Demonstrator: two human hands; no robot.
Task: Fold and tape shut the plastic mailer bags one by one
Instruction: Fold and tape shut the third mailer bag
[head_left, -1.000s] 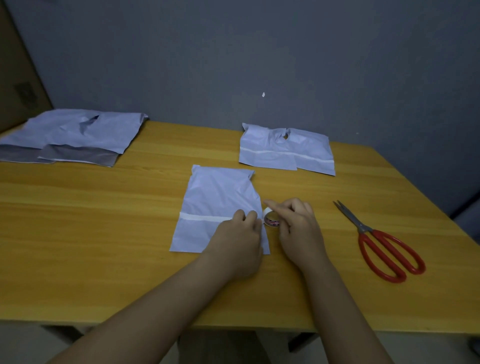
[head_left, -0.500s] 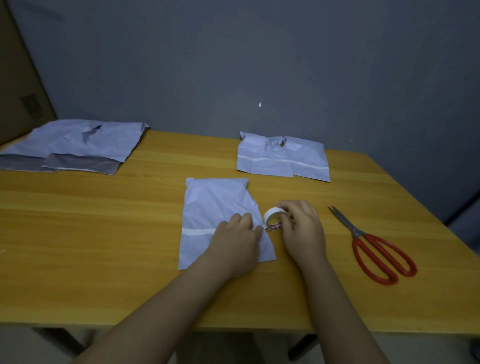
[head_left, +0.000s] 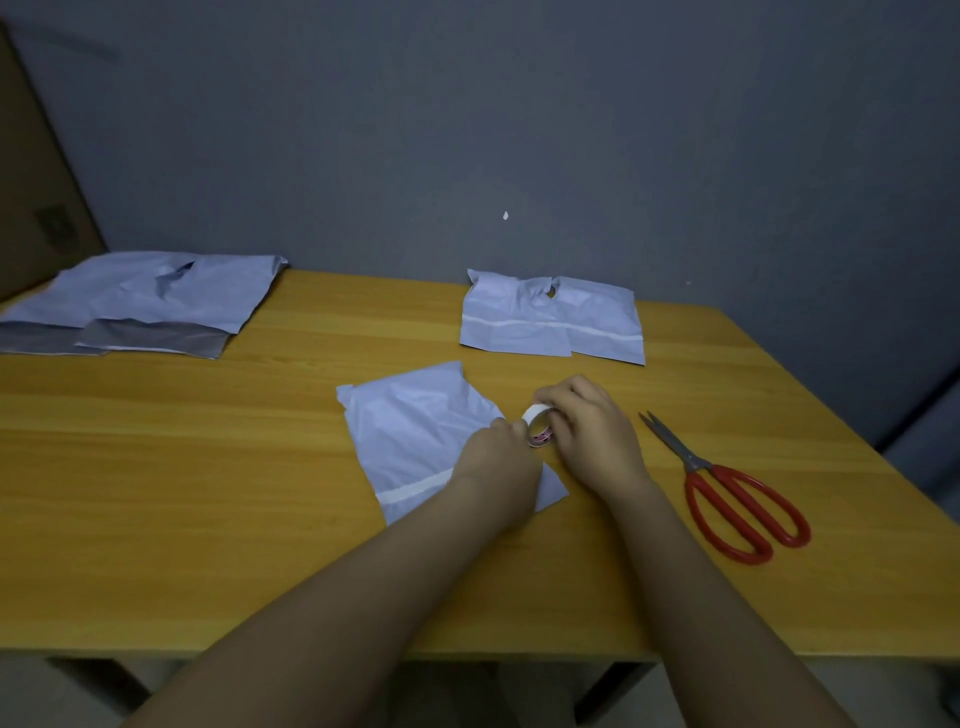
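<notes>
I see the folded mailer bag lying flat near the middle of the table, turned a little askew, its white strip running across the near end. At its right edge stands the small tape roll, on its rim. My left hand reaches in over the near right part of the bag, forearm coming from the lower left, knuckles up, fingers curled toward the roll; I cannot tell whether that grip pinches the tape end or just touches it. My right hand comes from the lower right and bends over the roll, its grip narrow, fingers and thumb curled round the roll. Farther out, the red-handled scissors lie right of my right hand, blades closed. Two finished bags rest at the far edge, and a stack of unfolded bags lies at the far left
</notes>
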